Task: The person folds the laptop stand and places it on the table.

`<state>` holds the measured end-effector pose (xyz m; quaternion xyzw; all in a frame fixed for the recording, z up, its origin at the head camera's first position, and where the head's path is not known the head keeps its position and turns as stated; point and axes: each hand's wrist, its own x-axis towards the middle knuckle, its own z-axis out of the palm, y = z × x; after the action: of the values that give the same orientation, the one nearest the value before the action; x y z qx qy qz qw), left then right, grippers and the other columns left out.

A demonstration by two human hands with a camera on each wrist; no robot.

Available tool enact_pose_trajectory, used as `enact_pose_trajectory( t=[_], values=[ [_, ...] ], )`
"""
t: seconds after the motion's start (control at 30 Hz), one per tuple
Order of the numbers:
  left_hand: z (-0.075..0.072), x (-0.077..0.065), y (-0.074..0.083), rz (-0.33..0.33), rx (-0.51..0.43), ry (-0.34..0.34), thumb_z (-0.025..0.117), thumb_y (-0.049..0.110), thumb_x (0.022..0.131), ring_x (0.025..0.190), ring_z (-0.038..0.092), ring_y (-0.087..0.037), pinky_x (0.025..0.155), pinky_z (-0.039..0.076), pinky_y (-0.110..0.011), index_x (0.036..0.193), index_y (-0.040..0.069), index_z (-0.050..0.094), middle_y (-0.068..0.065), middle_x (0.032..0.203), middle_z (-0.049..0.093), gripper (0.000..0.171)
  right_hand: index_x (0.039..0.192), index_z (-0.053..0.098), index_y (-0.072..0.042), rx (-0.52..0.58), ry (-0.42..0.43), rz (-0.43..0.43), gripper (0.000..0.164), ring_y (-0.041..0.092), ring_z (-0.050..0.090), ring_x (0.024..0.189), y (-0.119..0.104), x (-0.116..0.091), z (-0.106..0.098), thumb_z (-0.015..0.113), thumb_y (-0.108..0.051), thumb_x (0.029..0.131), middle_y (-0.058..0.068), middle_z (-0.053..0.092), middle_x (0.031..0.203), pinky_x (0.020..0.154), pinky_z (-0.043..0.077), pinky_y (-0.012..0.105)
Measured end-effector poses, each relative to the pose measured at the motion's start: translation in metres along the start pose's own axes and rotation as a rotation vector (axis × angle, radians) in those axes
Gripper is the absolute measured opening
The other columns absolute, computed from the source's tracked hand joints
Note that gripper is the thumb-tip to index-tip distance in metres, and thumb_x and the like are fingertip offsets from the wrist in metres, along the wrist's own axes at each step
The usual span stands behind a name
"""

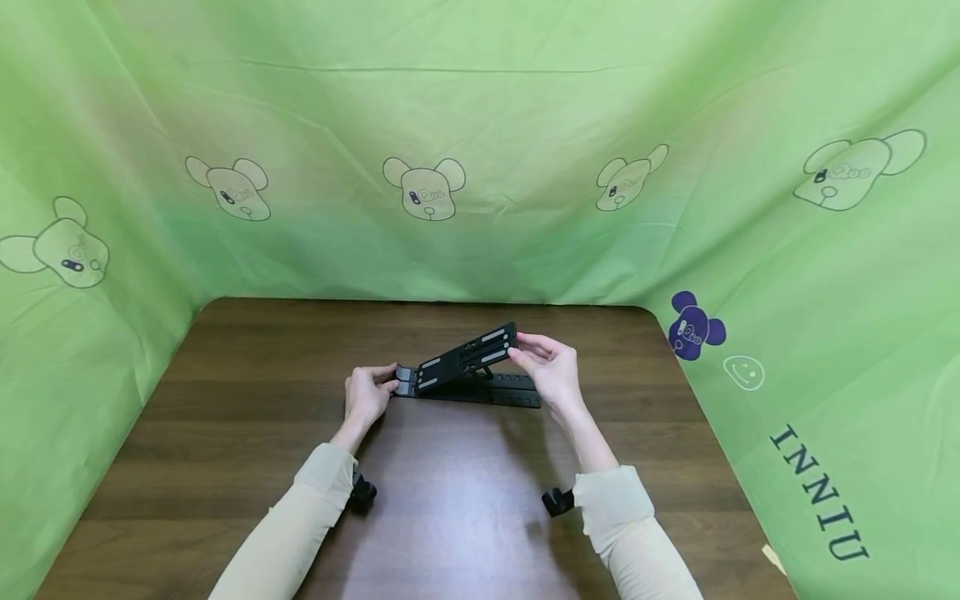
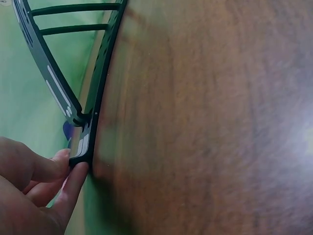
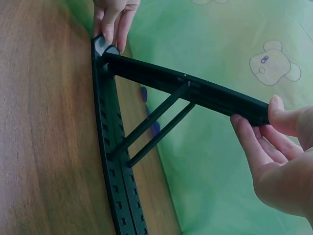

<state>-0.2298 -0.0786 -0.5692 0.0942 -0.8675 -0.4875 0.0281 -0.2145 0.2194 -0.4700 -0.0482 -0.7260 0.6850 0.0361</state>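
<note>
A black folding laptop stand (image 1: 467, 358) with grey pads is partly unfolded over the table. Its slotted base (image 3: 115, 161) runs along the bottom, and the upper plate (image 3: 161, 76) slants up from the hinged left end. Two thin support rods (image 3: 151, 120) span the gap between plate and base. My left hand (image 1: 367, 394) pinches the grey-padded lip at the base's left end, thumb and fingertips on it in the left wrist view. At the raised end, my right hand (image 1: 551, 367) grips the upper plate between thumb and fingers, seen closely in the right wrist view.
The brown wooden table (image 1: 247, 433) extends around the stand. A green curtain (image 1: 510, 167) with printed bear heads surrounds its back and sides. Black wrist cameras (image 1: 362, 493) sit below both cuffs, close over the table.
</note>
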Motion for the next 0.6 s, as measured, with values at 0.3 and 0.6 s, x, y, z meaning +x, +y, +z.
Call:
enact_pose_trajectory(
  t=[0.3,0.6],
  values=[
    [-0.004,-0.002,0.014,0.020,0.006,-0.028,0.077,-0.002,0.099,0.117,0.079,-0.033,0.083,0.069,-0.035,0.132,0.002,0.079,-0.020,0.125,0.080,0.033,0.133,0.070,0.016,-0.066,0.033,-0.021,0.041,-0.006,0.076,0.091,-0.002,-0.004,0.000,0.081,0.005,0.095,0.034,0.072,0.132,0.085,0.061,0.009],
    [-0.002,0.004,0.015,-0.032,-0.054,0.003,0.077,-0.002,0.099,0.117,0.080,-0.035,0.081,0.069,-0.032,0.128,0.001,0.081,-0.022,0.120,0.081,0.030,0.133,0.072,0.013,-0.067,0.045,-0.008,0.040,-0.009,0.075,0.083,-0.002,-0.011,0.005,0.081,0.006,0.094,0.034,0.074,0.128,0.082,0.061,0.010]
  ],
)
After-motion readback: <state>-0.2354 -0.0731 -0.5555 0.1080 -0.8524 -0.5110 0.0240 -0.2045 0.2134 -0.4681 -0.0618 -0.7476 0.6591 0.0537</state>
